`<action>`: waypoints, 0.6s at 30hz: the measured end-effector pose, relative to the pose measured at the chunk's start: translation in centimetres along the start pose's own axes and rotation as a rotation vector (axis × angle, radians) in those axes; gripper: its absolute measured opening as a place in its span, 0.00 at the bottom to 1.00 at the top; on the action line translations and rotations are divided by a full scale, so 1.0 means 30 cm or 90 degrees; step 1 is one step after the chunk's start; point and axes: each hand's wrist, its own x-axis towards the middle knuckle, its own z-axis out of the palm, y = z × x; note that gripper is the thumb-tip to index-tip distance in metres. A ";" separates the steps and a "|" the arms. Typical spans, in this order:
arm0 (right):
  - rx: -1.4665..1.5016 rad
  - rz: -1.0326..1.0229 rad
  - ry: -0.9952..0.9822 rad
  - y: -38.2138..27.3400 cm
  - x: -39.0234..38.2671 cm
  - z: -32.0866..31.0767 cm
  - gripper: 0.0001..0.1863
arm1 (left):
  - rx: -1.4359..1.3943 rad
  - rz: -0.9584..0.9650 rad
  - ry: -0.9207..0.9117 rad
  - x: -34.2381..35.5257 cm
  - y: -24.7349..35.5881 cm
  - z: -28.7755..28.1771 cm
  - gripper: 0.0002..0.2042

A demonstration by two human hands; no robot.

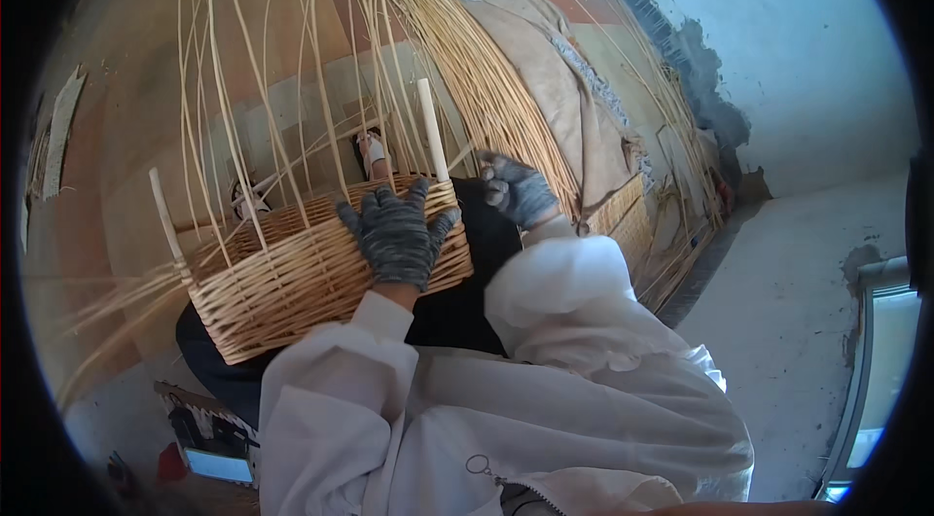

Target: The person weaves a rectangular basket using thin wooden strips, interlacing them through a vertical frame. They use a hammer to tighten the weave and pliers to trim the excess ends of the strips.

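Note:
A half-woven wicker basket [292, 287] of light brown rods rests tilted across my lap. Long upright stakes [263, 78] rise from its far side, and a thick pale peg [432, 132] stands at its right corner. A second peg [167, 214] sticks up at the left corner. My left hand [394, 234], in a grey glove, lies on the near wall with fingers spread over its top edge. Just right of the basket, my gloved right hand [518, 190] has its fingers curled together; what they hold, if anything, I cannot make out.
Beyond my right hand lies a long bundle of loose wicker rods [486, 69] beside a brown cloth [555, 78]. Another woven piece [623, 214] stands by the wall. Loose rod ends [107, 307] reach out left of the basket. A window [876, 370] is at the lower right.

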 end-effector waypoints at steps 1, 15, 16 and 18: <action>-0.091 -0.025 0.147 0.006 -0.032 0.152 0.19 | -0.001 -0.009 0.008 -0.027 -0.017 0.031 0.32; 0.113 -0.101 0.324 0.143 0.161 -0.008 0.08 | -0.135 0.176 0.264 -0.024 -0.091 0.129 0.33; 0.020 -0.124 0.342 0.131 0.129 -0.001 0.08 | -0.176 0.223 0.291 -0.035 -0.130 0.103 0.33; -0.178 -0.232 0.417 0.124 0.018 0.003 0.08 | -0.430 0.212 0.438 -0.153 -0.226 0.024 0.28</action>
